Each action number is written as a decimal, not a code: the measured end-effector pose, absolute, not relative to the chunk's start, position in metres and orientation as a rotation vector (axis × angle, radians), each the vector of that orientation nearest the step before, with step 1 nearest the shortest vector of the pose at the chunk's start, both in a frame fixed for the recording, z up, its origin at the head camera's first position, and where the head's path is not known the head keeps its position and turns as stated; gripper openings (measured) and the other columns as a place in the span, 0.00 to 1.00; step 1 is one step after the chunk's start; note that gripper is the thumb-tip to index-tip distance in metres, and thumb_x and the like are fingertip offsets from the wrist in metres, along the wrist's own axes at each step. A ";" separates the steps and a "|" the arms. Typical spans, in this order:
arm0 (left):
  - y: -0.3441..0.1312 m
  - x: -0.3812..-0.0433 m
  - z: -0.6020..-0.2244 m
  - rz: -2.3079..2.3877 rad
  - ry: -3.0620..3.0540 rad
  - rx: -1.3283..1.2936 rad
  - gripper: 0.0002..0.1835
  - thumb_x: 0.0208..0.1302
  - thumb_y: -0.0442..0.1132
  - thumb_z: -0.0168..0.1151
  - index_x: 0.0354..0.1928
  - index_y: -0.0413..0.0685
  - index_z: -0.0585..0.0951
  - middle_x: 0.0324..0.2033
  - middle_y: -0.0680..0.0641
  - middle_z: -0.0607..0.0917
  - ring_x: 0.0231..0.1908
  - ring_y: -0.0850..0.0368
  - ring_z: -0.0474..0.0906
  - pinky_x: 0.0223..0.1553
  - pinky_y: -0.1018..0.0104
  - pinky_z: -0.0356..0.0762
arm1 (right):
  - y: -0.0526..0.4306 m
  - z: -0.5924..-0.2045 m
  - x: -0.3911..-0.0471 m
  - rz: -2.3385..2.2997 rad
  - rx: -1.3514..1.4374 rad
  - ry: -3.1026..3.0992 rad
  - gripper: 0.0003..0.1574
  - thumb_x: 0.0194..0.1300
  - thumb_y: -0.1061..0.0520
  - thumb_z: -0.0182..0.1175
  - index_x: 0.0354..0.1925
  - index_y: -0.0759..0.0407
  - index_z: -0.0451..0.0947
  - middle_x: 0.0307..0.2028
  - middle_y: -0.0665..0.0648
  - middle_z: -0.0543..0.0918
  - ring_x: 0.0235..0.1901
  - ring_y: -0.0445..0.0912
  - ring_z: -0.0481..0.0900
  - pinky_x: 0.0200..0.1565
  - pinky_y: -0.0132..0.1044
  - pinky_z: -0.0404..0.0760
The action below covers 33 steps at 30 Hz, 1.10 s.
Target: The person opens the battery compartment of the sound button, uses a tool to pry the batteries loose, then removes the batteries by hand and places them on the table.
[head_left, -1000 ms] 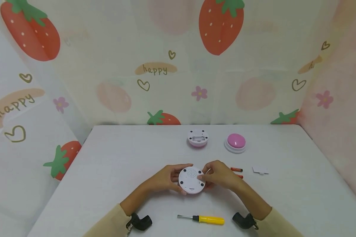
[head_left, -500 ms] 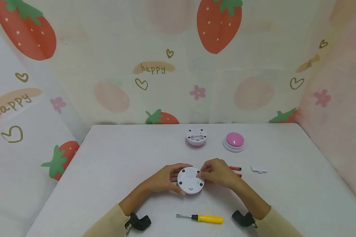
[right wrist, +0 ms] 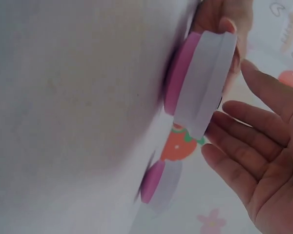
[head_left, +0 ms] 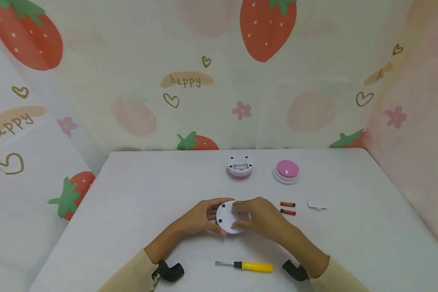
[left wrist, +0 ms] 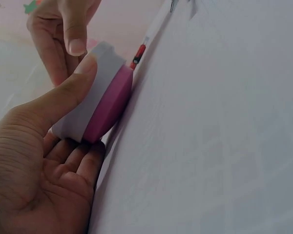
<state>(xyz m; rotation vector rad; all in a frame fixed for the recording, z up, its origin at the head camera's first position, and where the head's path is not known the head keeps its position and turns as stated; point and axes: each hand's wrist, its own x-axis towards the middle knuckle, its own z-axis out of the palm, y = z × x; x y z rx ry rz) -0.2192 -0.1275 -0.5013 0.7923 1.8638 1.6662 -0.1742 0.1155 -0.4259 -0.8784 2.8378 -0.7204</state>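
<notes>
Within the left hand [head_left: 200,217], the device [head_left: 228,221] faces dome-down.

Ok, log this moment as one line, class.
left hand: holds upturned button | right hand: over it | batteries, screwdriver: on table

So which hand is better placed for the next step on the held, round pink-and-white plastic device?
Likely the right hand: it's free over the device, while the left hand holds the edge.
</notes>
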 end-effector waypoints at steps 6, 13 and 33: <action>-0.128 -0.219 -0.501 1.667 1.847 0.781 0.50 0.50 0.24 0.78 0.75 0.48 0.66 0.71 0.46 0.71 0.69 0.51 0.69 0.63 0.65 0.74 | 0.110 -0.429 -0.172 -0.532 -0.967 2.884 0.30 0.59 0.44 0.75 0.58 0.52 0.84 0.54 0.49 0.87 0.54 0.48 0.84 0.56 0.45 0.83; -0.127 -0.220 -0.501 1.661 1.845 0.782 0.50 0.49 0.24 0.78 0.75 0.49 0.66 0.71 0.46 0.71 0.69 0.51 0.69 0.63 0.65 0.74 | 0.104 -0.426 -0.169 -0.348 -1.023 2.917 0.27 0.61 0.44 0.73 0.56 0.54 0.86 0.52 0.50 0.87 0.50 0.48 0.86 0.54 0.44 0.84; -0.124 -0.217 -0.499 1.688 1.885 0.754 0.48 0.48 0.26 0.80 0.73 0.48 0.69 0.68 0.45 0.74 0.66 0.52 0.73 0.61 0.66 0.76 | 0.098 -0.422 -0.156 0.364 -1.377 2.878 0.20 0.59 0.54 0.75 0.51 0.49 0.88 0.52 0.52 0.84 0.32 0.46 0.85 0.42 0.33 0.87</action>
